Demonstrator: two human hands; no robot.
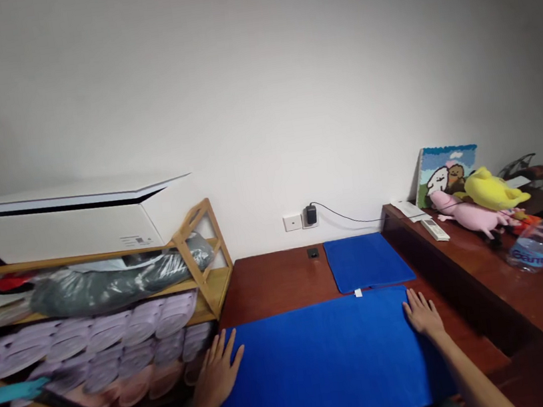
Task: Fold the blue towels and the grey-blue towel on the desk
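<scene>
A large blue cloth (319,365) lies spread over the brown wooden desk (272,281), its near edge reaching toward me. My left hand (219,372) rests at its left edge, fingers spread, with a watch on the wrist. On the right edge, near the far corner, my right hand (423,313) lies flat with its fingers apart. Beyond the large cloth is a smaller blue cloth (368,262), folded into a rectangle. A small white tag (358,293) shows where the two cloths meet.
At left stands a wooden rack (214,265) with slippers (88,334) and a white box (72,221). A raised surface at right bears a plastic bottle (540,243), plush toys (475,212), a remote (435,230) and a picture (446,172). A charger (311,214) is plugged into the wall.
</scene>
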